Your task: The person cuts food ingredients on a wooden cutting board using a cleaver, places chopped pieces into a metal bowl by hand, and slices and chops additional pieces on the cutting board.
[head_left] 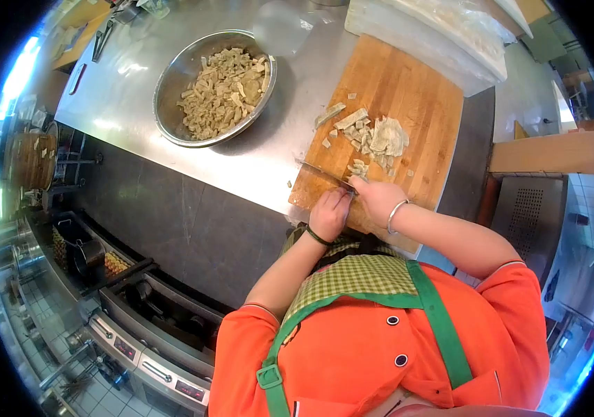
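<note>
My right hand (380, 200), with a silver bangle at the wrist, is closed around the handle of a kitchen knife (323, 173). The blade is seen nearly edge-on and points left across the near end of a wooden cutting board (418, 83). Close against the knife's near side is my left hand (330, 214), its fingers curled and pressed together; whatever they hold is hidden. Just beyond the knife lie chopped pale greenish-grey pieces (358, 133), a flat, wrinkled slab of the same food (388, 137) and a few strips (330, 115).
A steel bowl (165, 128) heaped with similar chopped pieces (224, 94) stands left of the board on the steel table (120, 90). Tongs (102, 40) lie at the far left. A white box (422, 48) borders the board's far end. Fryers (158, 309) stand at lower left.
</note>
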`<state>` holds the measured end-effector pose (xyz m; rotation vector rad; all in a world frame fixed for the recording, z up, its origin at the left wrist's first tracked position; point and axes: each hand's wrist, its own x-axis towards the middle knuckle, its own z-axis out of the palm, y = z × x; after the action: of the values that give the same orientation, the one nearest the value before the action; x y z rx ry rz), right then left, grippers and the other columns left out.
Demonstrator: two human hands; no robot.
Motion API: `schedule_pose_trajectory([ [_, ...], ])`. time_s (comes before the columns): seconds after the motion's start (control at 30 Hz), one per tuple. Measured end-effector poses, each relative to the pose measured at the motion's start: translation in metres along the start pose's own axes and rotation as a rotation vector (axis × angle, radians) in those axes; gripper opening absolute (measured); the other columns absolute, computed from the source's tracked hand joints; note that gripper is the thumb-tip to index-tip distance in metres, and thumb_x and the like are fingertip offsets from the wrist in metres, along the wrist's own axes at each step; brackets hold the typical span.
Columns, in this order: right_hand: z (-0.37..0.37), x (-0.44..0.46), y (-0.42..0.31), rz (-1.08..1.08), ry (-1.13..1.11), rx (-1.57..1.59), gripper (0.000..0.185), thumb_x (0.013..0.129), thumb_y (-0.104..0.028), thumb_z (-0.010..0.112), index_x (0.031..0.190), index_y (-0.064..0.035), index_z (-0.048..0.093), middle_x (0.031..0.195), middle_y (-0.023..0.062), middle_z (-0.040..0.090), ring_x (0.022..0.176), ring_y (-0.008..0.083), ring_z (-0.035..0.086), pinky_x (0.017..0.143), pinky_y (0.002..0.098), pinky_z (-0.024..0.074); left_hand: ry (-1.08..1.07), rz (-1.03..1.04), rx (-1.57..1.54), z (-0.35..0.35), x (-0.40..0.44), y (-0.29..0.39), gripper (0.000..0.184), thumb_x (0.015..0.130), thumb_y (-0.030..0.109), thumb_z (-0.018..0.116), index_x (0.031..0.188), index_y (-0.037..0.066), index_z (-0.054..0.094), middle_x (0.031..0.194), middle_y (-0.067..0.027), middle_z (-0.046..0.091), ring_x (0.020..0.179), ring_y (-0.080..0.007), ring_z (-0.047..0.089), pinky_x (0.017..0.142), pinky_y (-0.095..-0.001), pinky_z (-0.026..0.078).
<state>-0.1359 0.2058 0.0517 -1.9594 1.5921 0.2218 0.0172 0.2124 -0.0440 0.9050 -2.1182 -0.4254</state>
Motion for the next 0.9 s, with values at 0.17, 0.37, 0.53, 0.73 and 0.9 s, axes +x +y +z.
schedule_pose_trajectory([
  [0.17,-0.008,0.001,0.0,0.129,0.077,0.097,0.029,0.08,-0.008,0.047,0.108,-0.0092,0.04,0.081,0.0193,0.061,0.077,0.0368,0.061,0.063,0.0458,0.0471,-0.012,0.022,0.003,-0.007,0.006,0.001,0.02,0.07,0.001,0.057,0.09,-0.001,0.059,0.091,-0.0126,0.057,0.078,-0.0263,0.056,0.069,-0.0322,0.048],
  [0.37,-0.009,-0.01,-0.01,0.082,-0.035,0.052,0.033,0.08,-0.009,0.049,0.111,-0.0091,0.04,0.08,0.0197,0.062,0.076,0.0369,0.061,0.063,0.0465,0.0469,-0.048,0.014,0.03,-0.006,-0.004,-0.001,0.019,0.069,0.002,0.058,0.087,-0.001,0.058,0.091,-0.0126,0.057,0.079,-0.0271,0.056,0.071,-0.033,0.048],
  [0.53,0.004,0.0,-0.004,0.074,0.061,0.135,0.033,0.082,-0.012,0.049,0.114,-0.01,0.04,0.08,0.0192,0.062,0.077,0.0373,0.06,0.064,0.0467,0.0466,-0.065,0.042,0.005,-0.012,0.004,-0.002,0.019,0.069,0.003,0.06,0.087,-0.001,0.058,0.091,-0.0128,0.057,0.08,-0.0278,0.057,0.072,-0.0337,0.049],
  [0.73,-0.027,-0.039,0.035,0.147,0.295,0.235,0.027,0.084,-0.016,0.051,0.108,-0.0085,0.042,0.08,0.021,0.06,0.074,0.0395,0.058,0.064,0.0475,0.0459,0.009,-0.089,0.059,-0.044,0.078,-0.032,0.018,0.073,0.001,0.056,0.091,0.002,0.06,0.093,-0.013,0.059,0.086,-0.0319,0.055,0.077,-0.0401,0.044],
  [0.9,-0.019,-0.079,0.058,0.129,0.106,0.341,0.031,0.082,-0.015,0.055,0.11,-0.0084,0.043,0.08,0.0207,0.06,0.076,0.0394,0.058,0.065,0.0468,0.0457,-0.299,-0.033,0.099,-0.015,0.152,-0.064,0.014,0.073,0.005,0.056,0.087,0.004,0.06,0.086,-0.0146,0.06,0.086,-0.0337,0.055,0.076,-0.0396,0.045],
])
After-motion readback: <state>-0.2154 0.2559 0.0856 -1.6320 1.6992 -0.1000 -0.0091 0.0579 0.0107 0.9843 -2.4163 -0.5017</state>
